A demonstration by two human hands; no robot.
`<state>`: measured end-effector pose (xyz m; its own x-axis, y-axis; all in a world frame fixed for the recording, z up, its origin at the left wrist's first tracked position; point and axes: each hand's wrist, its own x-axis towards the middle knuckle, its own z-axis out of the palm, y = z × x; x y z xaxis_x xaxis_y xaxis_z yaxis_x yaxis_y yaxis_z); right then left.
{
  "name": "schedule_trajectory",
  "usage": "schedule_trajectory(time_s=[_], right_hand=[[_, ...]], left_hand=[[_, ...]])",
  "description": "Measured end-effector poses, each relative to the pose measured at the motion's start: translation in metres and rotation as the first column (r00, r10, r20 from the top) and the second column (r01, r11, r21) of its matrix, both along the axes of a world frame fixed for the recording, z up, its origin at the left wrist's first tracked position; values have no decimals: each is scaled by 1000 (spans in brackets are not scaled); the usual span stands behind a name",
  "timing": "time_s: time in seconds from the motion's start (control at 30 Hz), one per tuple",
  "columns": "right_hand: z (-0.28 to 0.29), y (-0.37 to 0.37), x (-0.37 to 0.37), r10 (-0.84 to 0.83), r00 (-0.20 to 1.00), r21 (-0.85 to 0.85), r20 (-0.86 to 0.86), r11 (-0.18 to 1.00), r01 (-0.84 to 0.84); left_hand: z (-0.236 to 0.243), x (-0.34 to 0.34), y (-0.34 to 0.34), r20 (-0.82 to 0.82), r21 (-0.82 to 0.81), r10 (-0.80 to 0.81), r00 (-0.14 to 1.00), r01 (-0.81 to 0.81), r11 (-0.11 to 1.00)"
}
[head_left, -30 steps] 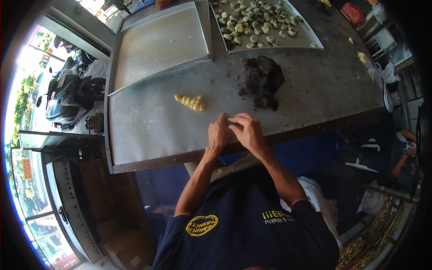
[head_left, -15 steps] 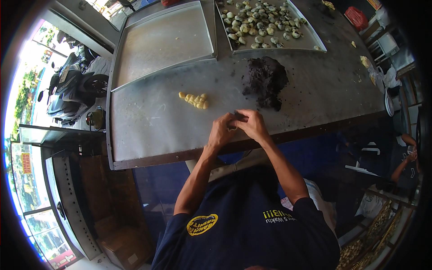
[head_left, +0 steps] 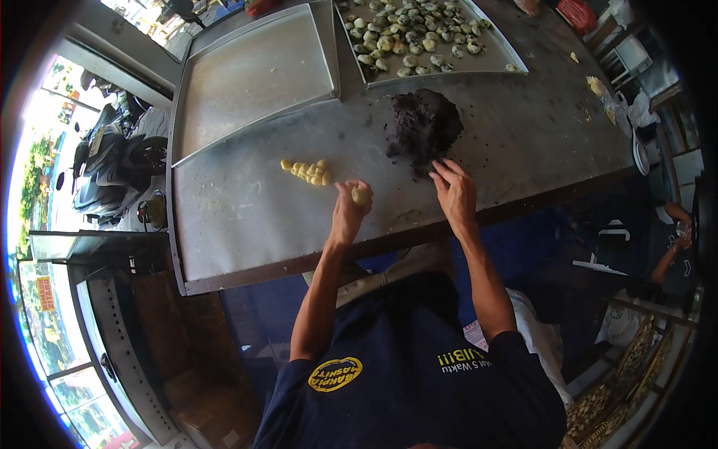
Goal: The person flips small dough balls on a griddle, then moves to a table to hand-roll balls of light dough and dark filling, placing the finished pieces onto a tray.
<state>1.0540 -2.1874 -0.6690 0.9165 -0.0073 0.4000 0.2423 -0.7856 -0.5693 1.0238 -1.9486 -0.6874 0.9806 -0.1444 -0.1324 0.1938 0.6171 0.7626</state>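
While the left hand (head_left: 348, 211) holds a pale ball (head_left: 360, 197), the right hand (head_left: 457, 196) is at the near edge of the dark lump (head_left: 430, 123) on the table (head_left: 247, 217). It looks bent; I cannot tell if it pinches anything. Yellow bits (head_left: 308, 173) lie near the left hand. Behind the lump, a tray (head_left: 490, 66) holds little balls (head_left: 411, 36).

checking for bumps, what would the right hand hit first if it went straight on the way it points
Probably the dark mound, whose near edge lies just ahead of the right hand; whether they touch is unclear.
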Motion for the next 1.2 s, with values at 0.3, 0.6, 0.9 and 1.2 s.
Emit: schedule_trajectory(time_s=[0.3,0.6,0.9,1.2], right_hand=[[-18,4,-13,-30,993,20,111,999,28],[-18,2,-11,-31,989,79,143,997,20],[-17,1,-9,-19,987,109,162,994,1],[-18,8,-11,-116,986,46,117,993,112]], left_hand=[[16,-7,-7,527,833,-408,745,-548,77],[7,-2,6,474,874,-131,871,-446,193],[23,68,-4,440,801,-276,854,-513,-309],[13,6,9,391,837,-532,751,-531,-135]])
